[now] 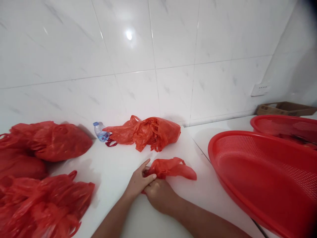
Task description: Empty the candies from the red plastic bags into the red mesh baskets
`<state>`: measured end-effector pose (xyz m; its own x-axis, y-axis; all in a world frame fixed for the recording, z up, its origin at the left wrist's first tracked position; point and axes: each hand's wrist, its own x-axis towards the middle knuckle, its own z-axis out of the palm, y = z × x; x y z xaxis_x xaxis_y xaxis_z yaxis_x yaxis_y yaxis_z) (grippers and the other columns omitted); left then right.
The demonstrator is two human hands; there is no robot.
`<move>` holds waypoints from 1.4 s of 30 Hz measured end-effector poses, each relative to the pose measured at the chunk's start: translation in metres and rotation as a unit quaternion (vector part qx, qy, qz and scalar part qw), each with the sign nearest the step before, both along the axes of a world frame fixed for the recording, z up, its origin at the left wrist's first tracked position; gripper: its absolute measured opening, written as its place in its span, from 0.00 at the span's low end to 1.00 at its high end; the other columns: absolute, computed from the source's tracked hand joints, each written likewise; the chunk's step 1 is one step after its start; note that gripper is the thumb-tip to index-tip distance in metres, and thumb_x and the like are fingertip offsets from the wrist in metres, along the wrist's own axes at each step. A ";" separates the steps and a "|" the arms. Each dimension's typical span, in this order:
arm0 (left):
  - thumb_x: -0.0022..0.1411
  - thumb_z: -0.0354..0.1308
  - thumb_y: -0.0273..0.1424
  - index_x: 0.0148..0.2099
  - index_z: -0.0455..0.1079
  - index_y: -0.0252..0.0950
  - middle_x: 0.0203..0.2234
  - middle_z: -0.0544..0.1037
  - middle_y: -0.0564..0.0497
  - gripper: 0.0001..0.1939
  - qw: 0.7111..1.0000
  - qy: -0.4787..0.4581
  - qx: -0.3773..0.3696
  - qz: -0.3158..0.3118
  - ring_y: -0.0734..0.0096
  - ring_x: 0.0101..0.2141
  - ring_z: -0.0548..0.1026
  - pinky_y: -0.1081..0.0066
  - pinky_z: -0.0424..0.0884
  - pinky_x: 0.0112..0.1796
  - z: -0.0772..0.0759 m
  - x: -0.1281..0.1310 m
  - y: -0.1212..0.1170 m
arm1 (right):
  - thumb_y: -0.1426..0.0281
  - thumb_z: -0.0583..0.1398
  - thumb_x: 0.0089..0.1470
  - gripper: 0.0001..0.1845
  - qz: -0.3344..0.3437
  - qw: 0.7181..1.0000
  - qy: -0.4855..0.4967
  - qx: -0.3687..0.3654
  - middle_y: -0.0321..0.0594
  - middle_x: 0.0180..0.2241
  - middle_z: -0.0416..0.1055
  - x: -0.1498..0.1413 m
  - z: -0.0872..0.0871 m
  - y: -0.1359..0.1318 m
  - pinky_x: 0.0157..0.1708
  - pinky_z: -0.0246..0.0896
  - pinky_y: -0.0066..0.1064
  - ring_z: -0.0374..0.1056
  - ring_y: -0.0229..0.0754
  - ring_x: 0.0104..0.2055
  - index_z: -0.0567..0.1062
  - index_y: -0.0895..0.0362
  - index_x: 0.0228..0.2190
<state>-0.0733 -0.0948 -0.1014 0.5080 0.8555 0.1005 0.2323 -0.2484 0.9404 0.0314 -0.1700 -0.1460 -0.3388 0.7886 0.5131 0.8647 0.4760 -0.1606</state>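
A small red plastic bag (173, 168) is bunched between my two hands over the white table, its loose end trailing to the right. My right hand (162, 195) is closed in a fist around the gathered part. Against it lies my left hand (137, 182), its thumb over the right knuckles and its index finger pointing up. The other left fingers curl round the bag and are partly hidden. Just beyond the hands, a pile of crumpled red plastic bags (158, 132) rests near the wall.
Several filled red bags (61, 142) crowd the left side. A small plastic bottle (101, 133) leans near the wall. To the right stand a large red basket (247, 165) and a second red basket (284, 121) behind it. A cardboard box (287, 107) sits in the far corner.
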 end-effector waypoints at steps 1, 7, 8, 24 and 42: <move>0.46 0.66 0.33 0.48 0.72 0.36 0.31 0.78 0.51 0.24 1.000 -0.009 -0.016 -0.007 0.64 0.34 0.74 0.68 0.67 0.38 0.000 -0.002 0.001 | 0.81 0.51 0.50 0.13 0.006 1.000 -0.001 0.000 0.44 0.30 0.75 0.001 -0.001 0.000 0.29 0.61 0.31 0.68 0.42 0.30 0.74 0.60 0.32; 0.50 0.64 0.40 0.29 0.69 0.35 0.21 0.73 0.56 0.13 0.974 -0.194 -0.093 0.072 0.73 0.23 0.69 0.73 0.65 0.28 -0.006 -0.015 0.011 | 0.81 0.53 0.45 0.10 -0.013 0.998 -0.049 -0.037 0.39 0.23 0.71 0.010 0.009 -0.002 0.24 0.54 0.28 0.64 0.40 0.23 0.71 0.58 0.28; 0.51 0.63 0.41 0.31 0.68 0.36 0.22 0.73 0.56 0.14 0.967 -0.217 -0.095 0.089 0.73 0.24 0.70 0.73 0.66 0.29 -0.006 -0.018 0.014 | 0.81 0.53 0.45 0.11 -0.017 0.998 -0.050 -0.038 0.38 0.24 0.71 0.010 0.012 -0.003 0.24 0.54 0.28 0.64 0.40 0.24 0.71 0.58 0.30; 0.51 0.65 0.38 0.38 0.72 0.33 0.28 0.79 0.49 0.15 0.975 -0.157 -0.158 0.023 0.64 0.29 0.76 0.69 0.70 0.33 0.015 -0.028 0.006 | 0.65 0.58 0.52 0.07 0.030 0.995 -0.015 -0.092 0.33 0.26 0.74 0.004 0.023 -0.011 0.27 0.54 0.27 0.65 0.38 0.26 0.75 0.53 0.30; 0.48 0.62 0.25 0.39 0.69 0.36 0.30 0.75 0.54 0.12 0.942 -0.280 0.023 0.184 0.71 0.30 0.72 0.72 0.68 0.34 0.021 -0.038 0.017 | 0.69 0.55 0.54 0.07 -0.122 0.961 0.250 0.001 0.36 0.28 0.66 0.017 0.043 -0.004 0.29 0.54 0.27 0.60 0.35 0.27 0.70 0.57 0.26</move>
<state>-0.1110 -0.0780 -0.0807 0.0344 0.9513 0.3063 -0.2180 -0.2919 0.9313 0.0486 -0.1742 -0.1027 0.1452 0.8120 0.5653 0.7659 0.2694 -0.5838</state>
